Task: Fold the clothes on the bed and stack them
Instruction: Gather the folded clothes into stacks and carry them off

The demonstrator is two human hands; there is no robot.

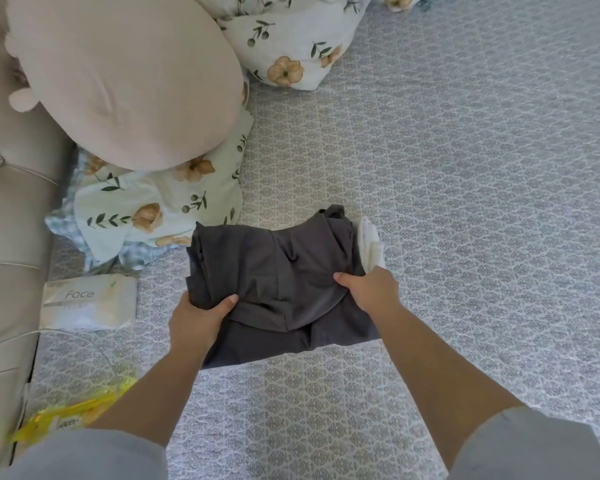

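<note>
**Patterned bed against a padded headboard**

A bedspread (465,202) in pale blue-grey with a repeating white lattice motif is covering the whole mattress and filling most of the view. A beige padded headboard (11,237) is running along the left edge. A large round beige cushion (125,77) is leaning against it, lying over a floral pillow (153,209), and a second floral pillow (291,39) is sitting at the top. Soft, even light, possibly daylight, is falling across the fabric.

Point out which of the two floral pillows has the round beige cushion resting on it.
The near floral pillow, by the dark grey garment; the beige cushion overlaps it.
</note>
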